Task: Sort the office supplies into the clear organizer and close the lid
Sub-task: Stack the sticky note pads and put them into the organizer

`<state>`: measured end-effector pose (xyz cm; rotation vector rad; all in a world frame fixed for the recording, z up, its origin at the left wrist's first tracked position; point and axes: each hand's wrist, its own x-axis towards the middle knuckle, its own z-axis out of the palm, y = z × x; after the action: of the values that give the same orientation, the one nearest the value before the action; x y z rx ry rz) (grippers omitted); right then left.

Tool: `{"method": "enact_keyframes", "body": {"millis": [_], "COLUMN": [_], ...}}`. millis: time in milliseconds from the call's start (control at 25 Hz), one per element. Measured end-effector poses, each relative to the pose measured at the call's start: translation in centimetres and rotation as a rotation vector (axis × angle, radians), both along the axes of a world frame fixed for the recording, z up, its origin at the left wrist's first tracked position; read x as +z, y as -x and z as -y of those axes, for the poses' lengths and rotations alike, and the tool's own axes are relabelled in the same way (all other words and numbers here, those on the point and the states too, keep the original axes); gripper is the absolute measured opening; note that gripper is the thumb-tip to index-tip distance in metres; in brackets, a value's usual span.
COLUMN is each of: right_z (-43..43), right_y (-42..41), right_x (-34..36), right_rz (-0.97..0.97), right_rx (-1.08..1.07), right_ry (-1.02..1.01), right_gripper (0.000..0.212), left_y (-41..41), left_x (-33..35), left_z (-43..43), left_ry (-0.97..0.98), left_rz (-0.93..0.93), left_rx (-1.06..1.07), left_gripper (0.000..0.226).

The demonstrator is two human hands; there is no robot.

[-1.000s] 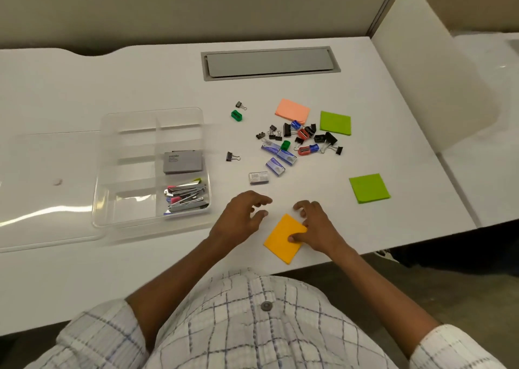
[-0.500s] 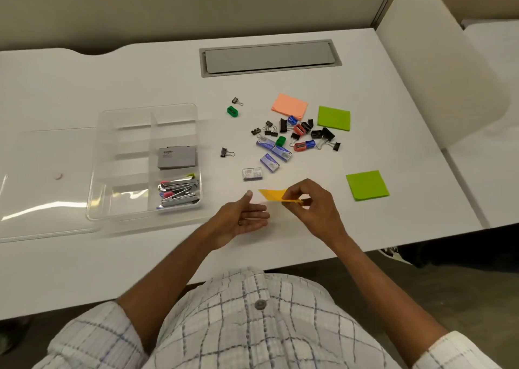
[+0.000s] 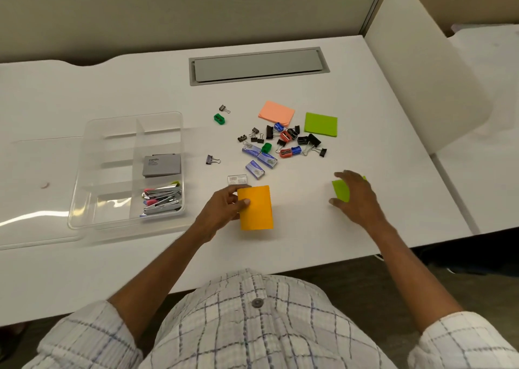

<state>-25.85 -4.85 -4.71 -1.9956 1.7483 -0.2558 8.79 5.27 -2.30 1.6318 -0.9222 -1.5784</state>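
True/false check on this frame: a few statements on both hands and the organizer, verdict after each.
1. The left hand holds the orange sticky pad. True.
2. The right hand is on the pink pad. False: it covers part of the near green sticky pad.
3. The organizer has its lid closed. False: the lid lies open on the table to its left.
4. The staplers lie in the organizer's near right compartment. True.

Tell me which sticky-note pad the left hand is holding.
The orange pad, gripped by the left hand. The near green pad lies under the right hand; the peach pad and far green pad lie untouched.
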Motion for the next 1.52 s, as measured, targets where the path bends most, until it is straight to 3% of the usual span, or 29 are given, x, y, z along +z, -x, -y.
{"method": "enact_keyframes", "body": {"millis": [120,240,360,480,640,800,1160,1280,1440,1520], "right_z": [1.5,1.8,2.4,3.4,3.5,2.9,1.4,0.6,-2.6,-5.0], "right_y": [3.1,3.1,2.7,3.2,4.1,4.3,1.8,0.7,-2.9,-5.1], "right_x": [-0.7,-0.4,0.3,0.4,0.0,-0.7,0.5,2.4,5.5,5.9], "right_rz": [-0.161,-0.181,-0.197,-0.112,0.187,0.436,0.493,0.438,0.493,0.530], "right_rx": [-0.082,-0.127,-0.158,-0.255,-0.420,-0.532,-0.298,-0.217,-0.088,0.026], "right_ry": [-0.220,-0.229,-0.250,-0.337,-0.288,-0.326,-0.380,-0.291,0.223,0.346], "right_gripper": [0.104,0.110,0.104,0.086,0.049,0.052,0.021,0.017,0.012,0.013], "left_y": [0.4,0.8,1.0,0.9,1.6,2.3,4.1,4.5,4.7,5.3], "left_x": [-0.2,0.1,-0.2,-0.4,-0.5,-0.6,-1.0,-0.9,-0.6,0.0], "left_z": [0.7,1.1,1.0,0.9,1.1,1.0,0.7,0.6,0.6,0.8], "left_ry": [0.075,0.091,0.103,0.096,0.077,0.077,0.017,-0.010,-0.022,-0.026], "left_rz": [0.264,0.329,0.265,0.238,0.155,0.106,0.079,0.057,0.004,-0.102], "left_rx": [-0.079,0.052,0.093,0.032,-0.004,-0.041,-0.060,-0.023,0.015,0.079], "left_gripper": [0.055,0.041,0.024,0.031,0.049,0.051,0.046,0.045,0.042,0.036]}}
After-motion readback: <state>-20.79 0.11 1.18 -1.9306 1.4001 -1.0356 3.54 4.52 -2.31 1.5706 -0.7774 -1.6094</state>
